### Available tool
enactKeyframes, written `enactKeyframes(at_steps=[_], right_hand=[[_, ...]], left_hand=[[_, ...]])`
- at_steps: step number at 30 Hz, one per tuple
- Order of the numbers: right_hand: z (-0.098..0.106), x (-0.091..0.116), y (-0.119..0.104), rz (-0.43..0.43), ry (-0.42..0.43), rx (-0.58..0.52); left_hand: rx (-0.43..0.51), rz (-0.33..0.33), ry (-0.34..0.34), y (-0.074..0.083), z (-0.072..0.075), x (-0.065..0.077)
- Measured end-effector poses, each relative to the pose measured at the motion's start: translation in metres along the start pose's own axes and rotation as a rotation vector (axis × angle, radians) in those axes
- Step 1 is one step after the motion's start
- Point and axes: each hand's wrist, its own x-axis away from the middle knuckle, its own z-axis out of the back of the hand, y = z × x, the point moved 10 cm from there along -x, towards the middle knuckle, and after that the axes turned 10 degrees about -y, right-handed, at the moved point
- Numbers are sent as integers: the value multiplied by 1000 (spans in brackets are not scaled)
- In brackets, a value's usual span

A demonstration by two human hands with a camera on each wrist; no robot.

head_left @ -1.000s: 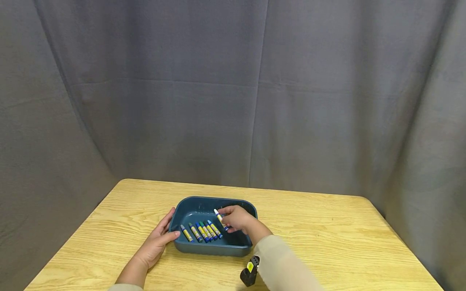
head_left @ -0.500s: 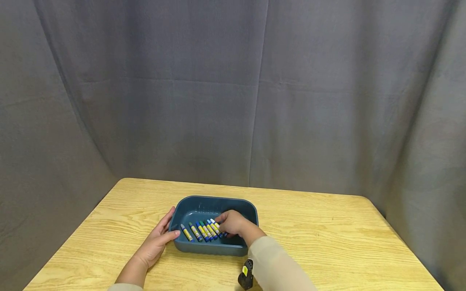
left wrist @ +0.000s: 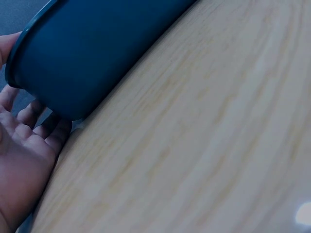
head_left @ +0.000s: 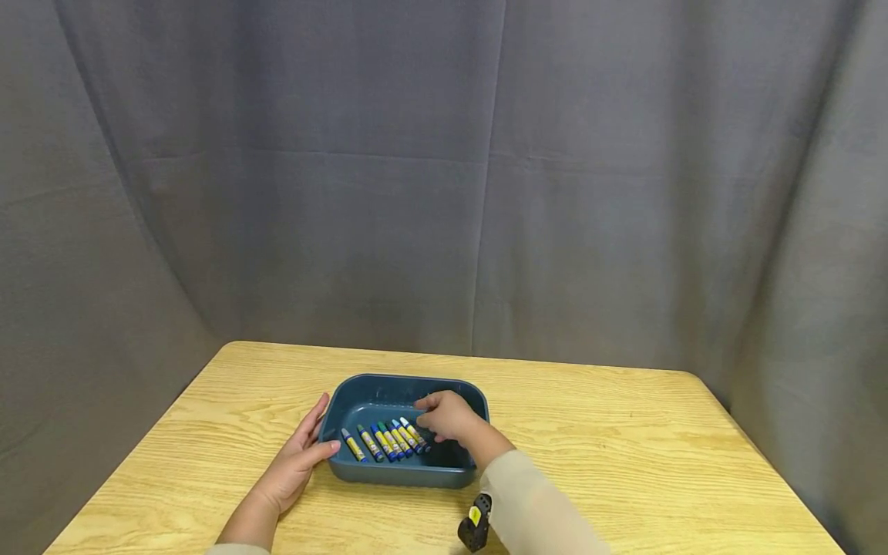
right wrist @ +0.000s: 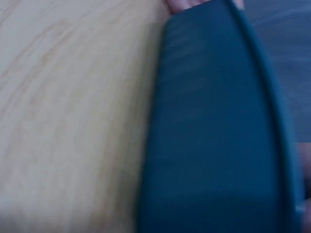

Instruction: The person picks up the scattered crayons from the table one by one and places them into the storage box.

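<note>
In the head view, a dark teal plastic bin [head_left: 402,475] sits on the table, with several crayons [head_left: 371,443] in yellow wrappers lying slanted in a row on its floor. My left hand [head_left: 294,462] holds the bin's left end, thumb over the rim and fingers along the outside wall; the left wrist view shows those fingers [left wrist: 31,116] against the bin wall [left wrist: 97,48]. Above the bin's right half, my right hand [head_left: 451,418] hovers with relaxed fingers and nothing between them. Just left of it lies a white-tipped crayon [head_left: 409,428], rightmost in the row.
The wood-grain table [head_left: 624,447] stretches well to the right of the bin. Grey curtains [head_left: 347,193] hang behind and at both sides. A black device with a yellow patch [head_left: 475,523] is at the right wrist, near the bin's front.
My right hand has lowered the white-tipped crayon to the right end of the row, let go of it and lifted slightly away. The left hand stays on the bin.
</note>
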Motion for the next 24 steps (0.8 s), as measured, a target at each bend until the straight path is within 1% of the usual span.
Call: enactKeyframes(at_steps=[3,6,9,12,15,18,24], right_hand=[[15,7,-5,28,30,-52],[37,14,-9,55,84,-105],[61,22,-3,61,159,-147],[77,30,12,32,223,-184],[83,37,32,-12,272,-228],[83,42,49,-60,308,-283],[80,46,70,-80,359,-385]], left_hand=[[-7,-8,-1,1,0,0],[-14,-2,3,1,2,0],[-12,0,2,2,3,0],[-14,-6,2,2,5,0],[-19,-4,0,2,6,0],[-18,2,-6,1,7,1],[-3,0,-6,2,9,3]])
